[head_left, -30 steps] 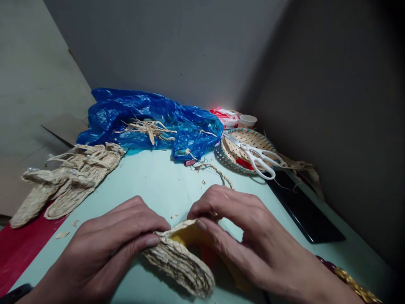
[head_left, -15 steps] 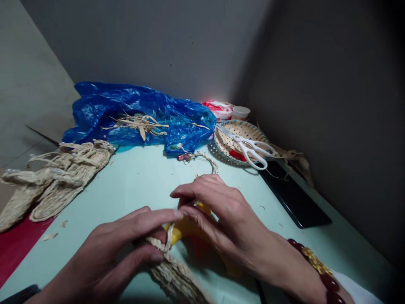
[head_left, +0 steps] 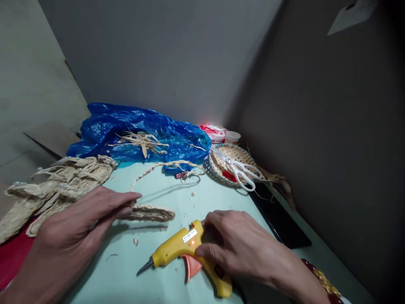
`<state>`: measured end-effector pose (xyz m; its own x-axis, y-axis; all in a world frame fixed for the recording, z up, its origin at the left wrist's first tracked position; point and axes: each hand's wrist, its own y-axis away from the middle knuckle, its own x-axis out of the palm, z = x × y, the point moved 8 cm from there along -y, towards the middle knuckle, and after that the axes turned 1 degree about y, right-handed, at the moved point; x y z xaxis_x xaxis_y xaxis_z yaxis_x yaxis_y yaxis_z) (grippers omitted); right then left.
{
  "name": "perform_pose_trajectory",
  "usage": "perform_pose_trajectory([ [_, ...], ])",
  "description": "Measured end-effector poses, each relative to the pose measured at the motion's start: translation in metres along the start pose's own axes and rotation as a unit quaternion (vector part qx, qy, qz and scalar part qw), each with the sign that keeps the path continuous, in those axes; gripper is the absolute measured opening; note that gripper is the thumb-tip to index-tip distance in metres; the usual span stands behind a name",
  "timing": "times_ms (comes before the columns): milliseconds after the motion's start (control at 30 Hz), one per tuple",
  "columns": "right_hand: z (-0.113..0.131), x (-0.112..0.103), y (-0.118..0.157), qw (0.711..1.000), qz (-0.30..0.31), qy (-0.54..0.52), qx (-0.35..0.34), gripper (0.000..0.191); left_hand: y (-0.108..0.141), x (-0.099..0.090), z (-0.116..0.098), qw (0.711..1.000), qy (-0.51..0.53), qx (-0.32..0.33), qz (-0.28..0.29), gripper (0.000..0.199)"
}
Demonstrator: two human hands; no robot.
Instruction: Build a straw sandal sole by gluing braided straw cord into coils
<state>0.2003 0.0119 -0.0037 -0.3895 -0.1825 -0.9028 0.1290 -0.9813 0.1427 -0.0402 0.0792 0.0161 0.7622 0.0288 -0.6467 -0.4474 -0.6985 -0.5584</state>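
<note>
My left hand (head_left: 79, 228) is closed, pinching a woven straw piece (head_left: 153, 214) between thumb and fingers. The piece juts out to the right, edge-on above the table. A thin braided straw cord (head_left: 147, 172) rises from beside the fingertips and curves away toward the back. My right hand (head_left: 249, 245) grips a yellow glue gun (head_left: 174, 248) at its rear, the thumb on its near side and the other fingers partly hidden behind. Its dark nozzle points left and down, its small light glows orange, and its orange trigger (head_left: 192, 266) hangs below.
Woven straw sandals (head_left: 72, 181) with beads lie at the left. Behind are a blue plastic bag (head_left: 139, 116) with straw strips (head_left: 144, 142) and a red-white packet (head_left: 213, 133). White scissors (head_left: 238, 169) rest on a basket (head_left: 217, 166), near a black phone (head_left: 278, 219).
My hands have moved apart. My left hand has carried the straw piece left and up from the table's near edge, turning it. My right hand has taken hold of the glue gun.
</note>
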Motion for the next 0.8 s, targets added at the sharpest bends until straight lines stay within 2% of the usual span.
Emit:
perform_pose_trajectory([
  [67,-0.002,0.009,0.004,0.998,0.051,0.02,0.006,0.036,-0.003,-0.007,0.01,0.999,-0.019,-0.026,-0.026,0.024],
  [133,-0.001,0.014,0.008,0.998,0.062,0.017,0.003,0.04,-0.004,-0.013,0.019,0.996,-0.041,-0.05,-0.055,0.023],
  [167,0.0,0.016,0.009,0.998,0.061,0.012,0.006,0.04,-0.005,-0.013,0.023,0.995,-0.053,-0.066,-0.05,0.025],
  [233,0.001,0.018,0.012,0.998,0.06,-0.002,0.016,0.036,-0.005,-0.012,0.03,0.993,-0.071,-0.086,-0.041,0.028],
  [333,0.001,0.021,0.014,0.998,0.053,-0.022,0.028,0.019,-0.006,-0.011,0.035,0.992,-0.072,-0.095,-0.035,0.027],
  [433,-0.003,0.022,0.011,0.996,0.041,-0.066,0.033,0.013,-0.008,-0.015,0.031,0.994,-0.057,-0.073,-0.061,0.024],
  [533,-0.012,0.023,0.004,0.986,0.029,-0.156,0.053,0.025,-0.011,-0.02,0.025,0.993,-0.054,-0.067,-0.087,0.023],
  [633,-0.018,0.031,-0.005,0.958,0.061,-0.27,0.073,0.03,-0.015,-0.025,0.019,0.992,-0.029,-0.071,-0.098,0.023],
  [733,-0.012,0.036,-0.012,0.946,0.091,-0.306,0.061,0.026,-0.019,-0.033,0.008,0.992,-0.002,-0.05,-0.114,0.02],
  [800,-0.006,0.04,-0.011,0.925,0.114,-0.36,0.055,0.026,-0.02,-0.039,0.001,0.991,0.003,-0.026,-0.132,0.019],
])
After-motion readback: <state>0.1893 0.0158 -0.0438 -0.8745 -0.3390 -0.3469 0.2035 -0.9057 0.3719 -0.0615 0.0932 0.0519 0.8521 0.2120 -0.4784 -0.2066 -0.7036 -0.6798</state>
